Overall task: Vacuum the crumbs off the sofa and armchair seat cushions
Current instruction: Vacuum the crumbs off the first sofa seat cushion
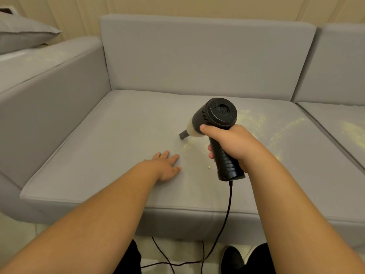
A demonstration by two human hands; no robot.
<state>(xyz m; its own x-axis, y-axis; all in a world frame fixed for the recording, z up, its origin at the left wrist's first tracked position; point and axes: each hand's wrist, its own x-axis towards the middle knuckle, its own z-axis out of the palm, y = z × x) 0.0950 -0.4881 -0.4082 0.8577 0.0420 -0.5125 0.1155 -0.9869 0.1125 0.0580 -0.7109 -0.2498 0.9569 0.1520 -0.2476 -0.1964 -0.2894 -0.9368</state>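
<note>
1. Currently, the right hand point(230, 144) is gripping the ribbed handle of the black handheld corded vacuum point(218, 123), fingers wrapped fully round it; no brand or lettering is readable on its casing.
2. The vacuum's narrow nozzle is touching the grey fabric sofa seat cushion point(110, 147) near its middle.
3. The left hand point(167, 165) is lying flat, fingers straight, on the cushion just left of the nozzle.
4. Yellow crumbs point(276, 131) are lying scattered right of the vacuum, running towards the cushion's right edge.
5. The black cord point(227, 210) is hanging over the front edge to the floor.
</note>
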